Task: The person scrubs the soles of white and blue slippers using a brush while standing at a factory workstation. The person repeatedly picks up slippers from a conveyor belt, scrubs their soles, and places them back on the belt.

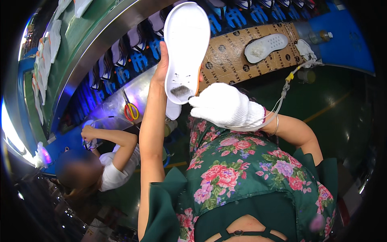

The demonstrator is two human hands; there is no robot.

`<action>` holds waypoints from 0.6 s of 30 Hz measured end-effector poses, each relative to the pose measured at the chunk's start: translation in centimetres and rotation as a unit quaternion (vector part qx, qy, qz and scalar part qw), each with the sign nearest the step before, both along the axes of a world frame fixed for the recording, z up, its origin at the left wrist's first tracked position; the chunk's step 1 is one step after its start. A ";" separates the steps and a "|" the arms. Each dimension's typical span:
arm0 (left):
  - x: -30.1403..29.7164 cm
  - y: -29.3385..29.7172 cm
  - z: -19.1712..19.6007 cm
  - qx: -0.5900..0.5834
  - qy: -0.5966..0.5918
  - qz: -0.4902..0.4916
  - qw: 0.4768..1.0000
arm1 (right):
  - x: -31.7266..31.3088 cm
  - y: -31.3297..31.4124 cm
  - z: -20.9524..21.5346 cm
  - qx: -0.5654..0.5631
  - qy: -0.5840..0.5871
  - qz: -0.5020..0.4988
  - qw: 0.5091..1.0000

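Observation:
My bare left hand (162,68) grips a white shoe sole (187,44) by its left side and holds it up, toe end away from me. A dark grey patch shows in the heel end of its hollow. At the heel's right edge is my right hand (225,104) in a white knit glove, fingers drawn together. A small dark spot shows at its fingertips; what they hold, if anything, is too small to name. A clear thin tube (281,97) runs from my right wrist up to the bench. Below the heel, part of another white piece (173,111) shows.
On the cardboard-covered bench (229,54) lies another sole (266,47) with whitish fluff on it. Beyond it are a white cloth (305,50) and a clear bottle (321,37). Scissors (131,111) lie left. Rows of shoe parts line the far side. A co-worker sits at left.

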State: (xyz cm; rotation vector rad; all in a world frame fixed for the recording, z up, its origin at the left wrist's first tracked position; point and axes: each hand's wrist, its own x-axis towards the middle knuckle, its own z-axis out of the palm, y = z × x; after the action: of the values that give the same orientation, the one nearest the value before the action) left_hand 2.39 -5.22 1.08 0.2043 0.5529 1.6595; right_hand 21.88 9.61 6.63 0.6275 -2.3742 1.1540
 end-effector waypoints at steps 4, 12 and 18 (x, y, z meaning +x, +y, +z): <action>-0.2 -0.1 -0.1 -0.121 0.059 0.013 0.991 | -0.6 0.8 1.0 -0.143 -0.042 0.094 0.984; -0.8 1.6 2.9 -0.255 0.246 -0.041 0.934 | -1.8 1.7 1.4 -0.093 -0.044 0.025 0.994; -3.9 4.9 7.6 -0.198 0.295 0.168 0.919 | -1.5 3.4 2.3 -0.321 -0.214 0.016 0.922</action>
State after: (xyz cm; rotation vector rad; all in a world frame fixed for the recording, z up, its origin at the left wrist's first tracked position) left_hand -1.53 -0.35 8.64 0.3273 1.4347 1.7656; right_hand 20.36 13.02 8.89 0.1940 -2.0850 2.1236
